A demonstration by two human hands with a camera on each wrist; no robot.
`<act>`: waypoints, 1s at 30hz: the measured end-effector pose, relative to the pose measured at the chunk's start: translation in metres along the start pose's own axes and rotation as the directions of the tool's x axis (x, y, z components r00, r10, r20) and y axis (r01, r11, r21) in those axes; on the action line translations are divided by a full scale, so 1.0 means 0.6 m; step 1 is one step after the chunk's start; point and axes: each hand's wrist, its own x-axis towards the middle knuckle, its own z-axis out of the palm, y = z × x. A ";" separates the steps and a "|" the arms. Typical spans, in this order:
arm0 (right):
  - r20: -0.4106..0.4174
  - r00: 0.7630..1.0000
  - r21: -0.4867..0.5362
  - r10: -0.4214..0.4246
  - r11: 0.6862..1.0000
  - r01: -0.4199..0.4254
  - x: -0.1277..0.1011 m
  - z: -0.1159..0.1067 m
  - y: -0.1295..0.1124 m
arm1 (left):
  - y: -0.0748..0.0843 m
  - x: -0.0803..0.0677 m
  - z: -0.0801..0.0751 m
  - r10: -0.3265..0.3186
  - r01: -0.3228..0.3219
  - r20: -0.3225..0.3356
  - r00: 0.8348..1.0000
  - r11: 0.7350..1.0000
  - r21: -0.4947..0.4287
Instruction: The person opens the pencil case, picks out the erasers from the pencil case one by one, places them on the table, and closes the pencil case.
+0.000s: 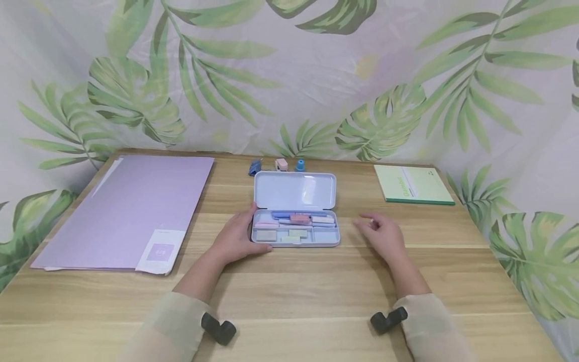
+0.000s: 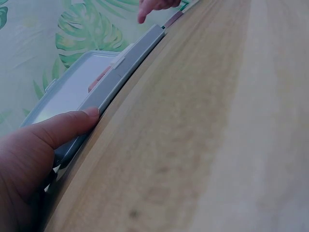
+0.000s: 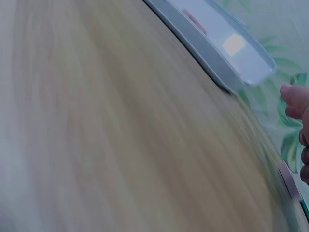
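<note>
A pale blue pencil case (image 1: pixel 295 190) lies with its lid up in the middle of the wooden table (image 1: pixel 289 286). Its tray holds erasers and pens in pink, blue and green. My left hand (image 1: pixel 237 236) grips the tray's left end, thumb on the front edge and fingers at the back. The left wrist view shows that thumb (image 2: pixel 63 126) pressed against the case wall (image 2: pixel 120 72). My right hand (image 1: pixel 382 234) hovers just right of the case, fingers loosely curled and holding nothing. In the right wrist view its fingertips (image 3: pixel 297 99) are near the case (image 3: pixel 217 53), apart from it.
A large purple folder (image 1: pixel 131 206) covers the table's left side. A green notebook (image 1: pixel 413 183) lies at the back right. Behind the case sit a dark blue item (image 1: pixel 255 167), a pink one (image 1: pixel 281 164) and a blue one (image 1: pixel 299 165). A leaf-print curtain surrounds the table.
</note>
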 end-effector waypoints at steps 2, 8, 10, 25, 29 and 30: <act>0.021 0.998 0.033 -0.054 0.998 0.054 0.006 0.021 -0.018 | -0.001 -0.001 0.000 0.002 -0.002 -0.001 1.000 1.000 0.000; 0.151 0.972 -0.016 -0.178 0.983 0.183 0.025 0.073 -0.084 | -0.002 -0.003 0.000 0.004 -0.004 -0.008 1.000 1.000 0.006; 0.194 0.957 -0.085 -0.216 0.968 0.236 0.032 0.085 -0.101 | -0.001 -0.003 0.000 0.006 -0.006 -0.009 1.000 1.000 0.010; 0.227 0.927 -0.234 -0.298 0.907 0.349 0.042 0.108 -0.128 | 0.004 -0.002 -0.003 -0.010 0.010 0.001 1.000 1.000 0.016; 0.256 0.924 -0.226 -0.285 0.911 0.344 0.047 0.109 -0.129 | 0.002 -0.003 -0.002 -0.014 0.014 0.002 1.000 1.000 0.015; 0.263 0.923 -0.226 -0.282 0.912 0.343 0.048 0.110 -0.129 | 0.002 -0.003 -0.001 -0.011 0.011 0.001 1.000 1.000 0.015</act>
